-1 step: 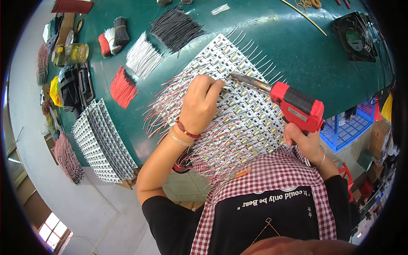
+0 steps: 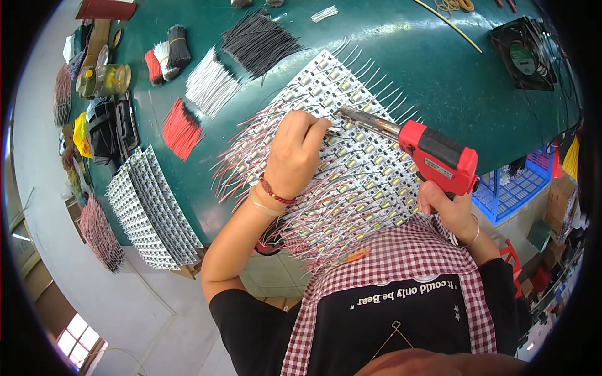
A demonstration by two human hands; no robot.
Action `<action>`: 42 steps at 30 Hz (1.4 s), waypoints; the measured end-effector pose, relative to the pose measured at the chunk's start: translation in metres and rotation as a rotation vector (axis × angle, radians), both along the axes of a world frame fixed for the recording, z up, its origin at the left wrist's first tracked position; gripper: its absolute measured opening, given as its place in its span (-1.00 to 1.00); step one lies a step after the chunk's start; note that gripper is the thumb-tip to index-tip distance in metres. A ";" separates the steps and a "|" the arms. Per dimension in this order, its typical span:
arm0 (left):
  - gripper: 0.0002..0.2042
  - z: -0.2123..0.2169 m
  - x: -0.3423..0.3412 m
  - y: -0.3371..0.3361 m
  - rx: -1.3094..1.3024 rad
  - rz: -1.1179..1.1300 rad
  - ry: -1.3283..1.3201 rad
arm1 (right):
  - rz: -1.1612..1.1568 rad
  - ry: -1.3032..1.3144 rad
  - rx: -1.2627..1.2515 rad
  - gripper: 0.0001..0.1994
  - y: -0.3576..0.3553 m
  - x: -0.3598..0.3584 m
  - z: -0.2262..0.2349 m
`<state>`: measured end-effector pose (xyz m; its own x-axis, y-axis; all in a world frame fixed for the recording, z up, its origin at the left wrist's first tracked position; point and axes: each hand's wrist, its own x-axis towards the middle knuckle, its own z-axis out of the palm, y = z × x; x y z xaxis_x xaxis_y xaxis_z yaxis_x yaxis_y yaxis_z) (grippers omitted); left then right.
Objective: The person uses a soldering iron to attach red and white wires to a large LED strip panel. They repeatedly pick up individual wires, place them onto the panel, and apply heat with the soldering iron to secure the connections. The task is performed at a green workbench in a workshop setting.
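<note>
A: Head view. What is held?

B: A red soldering gun is gripped by the right hand, fingers wrapped shut round the handle. Its metal tip is pointed left, onto the LED strips.

A: Left hand?

B: The left hand is laid on the strips, fingers curled together, fingertips pressed down just beside the tip. Whether a wire is pinched cannot be told. A red bead bracelet is worn on that wrist.

A: Where are the strips?

B: Centre of the green table, laid side by side as a mat, running from far to the near edge, against the checked apron. Thin red and white leads are fanned out from both sides.

A: Rest of the table?

B: Far of the mat, a black wire bundle. Left of that, white wires, and red wires nearer. A second batch of strips is stacked at the near left edge, well apart from the hands. A yellowish jar is seen far left. A black fan is set far right. A blue crate is seen off the table's right edge.
</note>
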<state>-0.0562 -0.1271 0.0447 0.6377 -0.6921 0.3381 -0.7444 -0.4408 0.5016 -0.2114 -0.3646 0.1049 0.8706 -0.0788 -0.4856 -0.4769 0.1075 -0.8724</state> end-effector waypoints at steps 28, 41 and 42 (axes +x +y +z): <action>-0.67 0.001 0.001 -0.003 -0.007 0.010 -0.028 | -0.060 -0.062 0.110 -0.83 -0.005 -0.008 -0.007; -0.71 0.014 -0.007 -0.002 0.069 -0.034 -0.220 | -0.126 -0.105 0.179 -0.90 -0.007 -0.016 -0.003; -0.72 0.013 -0.009 -0.001 0.073 -0.050 -0.198 | -0.129 -0.097 0.178 -0.90 -0.008 -0.018 -0.002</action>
